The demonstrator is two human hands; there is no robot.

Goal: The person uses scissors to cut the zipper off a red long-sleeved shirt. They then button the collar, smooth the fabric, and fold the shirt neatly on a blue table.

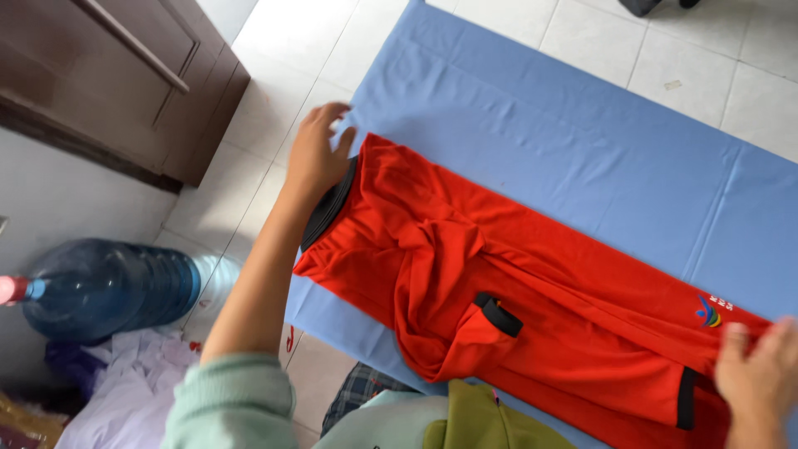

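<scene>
View from above, looking down at a red shirt point(532, 291) spread on a light blue cloth point(582, 141) laid over a white tiled floor point(274, 108). Shirt is thin, smooth knit w/ black collar and black sleeve cuffs; fabric is bunched and creased in the middle, a small coloured emblem near the right end. Left hand point(317, 154) rests at the collar end, fingers curled loosely on the shirt's edge and the blue cloth; can't tell if it pinches the fabric. Right hand point(758, 374) presses flat on the opposite end of the shirt, fingers spread, nothing gripped. At left, a large blue clear-plastic water jug point(108, 287) lies on its side w/ a pink cap; contents can't be made out. Crumpled pale cloth point(125, 382) sits beside it. Dark wood cabinet point(108, 75) top left.
</scene>
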